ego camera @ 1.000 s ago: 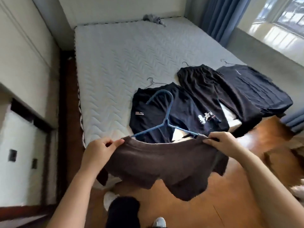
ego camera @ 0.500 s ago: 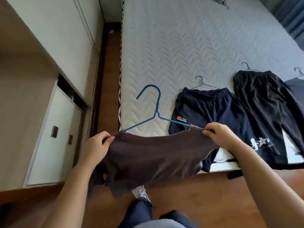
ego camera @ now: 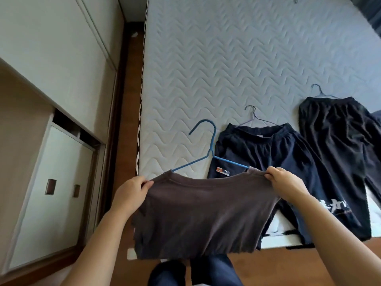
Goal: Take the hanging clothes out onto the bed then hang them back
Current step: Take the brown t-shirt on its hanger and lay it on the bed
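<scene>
A brown T-shirt (ego camera: 198,215) on a blue hanger (ego camera: 207,147) hangs in the air over the bed's near left corner. My left hand (ego camera: 132,193) pinches its left shoulder and my right hand (ego camera: 286,184) pinches its right shoulder. The hanger's hook points away from me over the white quilted mattress (ego camera: 226,65). To the right, dark navy shorts (ego camera: 274,164) lie flat on a thin wire hanger (ego camera: 255,118). Further right lie black trousers (ego camera: 340,137) on another wire hanger (ego camera: 321,92).
A white built-in wardrobe (ego camera: 51,83) with sliding lower doors (ego camera: 53,195) lines the left wall. A narrow strip of wooden floor (ego camera: 132,96) runs between it and the bed. My legs (ego camera: 193,271) stand at the bed's foot edge.
The view has shifted left and closer to the bed. The brown T-shirt, held by both hands, now hangs over the mattress's near left corner, beside the navy shorts rather than in front of them.
</scene>
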Available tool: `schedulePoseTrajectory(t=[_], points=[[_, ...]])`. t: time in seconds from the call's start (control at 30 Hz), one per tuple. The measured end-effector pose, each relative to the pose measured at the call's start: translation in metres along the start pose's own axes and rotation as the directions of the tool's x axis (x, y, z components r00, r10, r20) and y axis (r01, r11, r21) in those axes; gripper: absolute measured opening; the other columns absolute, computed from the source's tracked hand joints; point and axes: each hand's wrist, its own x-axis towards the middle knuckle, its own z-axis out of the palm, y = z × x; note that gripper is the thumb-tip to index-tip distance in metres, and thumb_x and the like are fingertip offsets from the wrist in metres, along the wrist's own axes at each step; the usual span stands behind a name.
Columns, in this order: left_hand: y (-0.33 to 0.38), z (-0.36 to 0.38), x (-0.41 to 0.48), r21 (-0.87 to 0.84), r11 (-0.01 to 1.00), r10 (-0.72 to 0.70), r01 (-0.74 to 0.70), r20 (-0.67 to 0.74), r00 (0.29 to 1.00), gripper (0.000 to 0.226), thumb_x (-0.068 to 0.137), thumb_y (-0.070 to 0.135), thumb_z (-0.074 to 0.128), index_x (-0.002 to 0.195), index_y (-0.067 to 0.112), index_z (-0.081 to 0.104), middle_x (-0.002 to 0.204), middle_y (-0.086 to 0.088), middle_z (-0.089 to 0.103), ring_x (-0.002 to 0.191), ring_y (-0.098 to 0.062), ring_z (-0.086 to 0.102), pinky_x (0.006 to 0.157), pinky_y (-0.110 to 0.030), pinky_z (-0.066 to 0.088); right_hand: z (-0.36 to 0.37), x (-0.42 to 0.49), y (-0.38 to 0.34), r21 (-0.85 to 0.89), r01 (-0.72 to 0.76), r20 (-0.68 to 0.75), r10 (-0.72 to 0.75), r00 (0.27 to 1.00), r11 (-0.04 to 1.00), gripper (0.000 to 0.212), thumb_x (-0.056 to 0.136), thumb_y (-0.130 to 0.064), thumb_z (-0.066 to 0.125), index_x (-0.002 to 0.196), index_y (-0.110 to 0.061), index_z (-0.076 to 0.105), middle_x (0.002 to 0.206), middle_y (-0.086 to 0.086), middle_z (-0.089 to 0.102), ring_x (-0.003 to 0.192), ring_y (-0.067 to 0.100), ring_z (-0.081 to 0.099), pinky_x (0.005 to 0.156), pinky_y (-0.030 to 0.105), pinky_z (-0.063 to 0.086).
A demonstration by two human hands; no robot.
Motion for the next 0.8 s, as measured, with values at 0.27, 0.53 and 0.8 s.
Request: schedulePoseTrajectory(t=[0.27, 0.53, 0.8], points=[[0.037, -0.016, 0.110, -0.081, 0.997, -0.016, 0.004, -0.149, 0.989, 0.014, 0.091, 0.017, 0.050, 0.092, 0.006, 0.060, 0.093, -0.011, 0.064, 0.084, -0.027, 0.057, 0.069, -0.030, 0.036, -0.065, 0.138, -0.012, 0.075, 0.154, -0.181, -0.139, 0.974, 0.985, 0.027, 0.097, -0.024, 0.039, 0.098, 0.000, 0.052, 0.094, 0.021, 0.055, 0.091, 0.038, 0.054, 0.070, 0.041, 0.043], [0.029, 0.035, 0.281, -0.109, 0.985, -0.152, 0.132, -0.209, 0.966, 0.022, 0.094, 0.019, 0.046, 0.102, 0.005, 0.060, 0.105, -0.016, 0.063, 0.097, -0.035, 0.056, 0.073, -0.031, 0.036, -0.014, 0.304, -0.024, 0.080, 0.175, -0.162, -0.161, 0.974, 0.981, 0.019, 0.093, -0.003, 0.041, 0.105, 0.005, 0.054, 0.104, 0.029, 0.054, 0.095, 0.042, 0.052, 0.077, 0.042, 0.040], [-0.002, 0.146, 0.411, -0.205, 0.959, -0.224, 0.196, -0.126, 0.966, 0.020, 0.092, 0.012, 0.049, 0.102, -0.001, 0.062, 0.108, -0.020, 0.064, 0.102, -0.033, 0.056, 0.077, -0.030, 0.036, 0.088, 0.438, -0.016, 0.223, 0.016, -0.044, -0.006, 0.999, 0.975, 0.026, 0.093, -0.006, 0.044, 0.113, 0.001, 0.058, 0.116, 0.030, 0.056, 0.107, 0.041, 0.053, 0.084, 0.035, 0.040]])
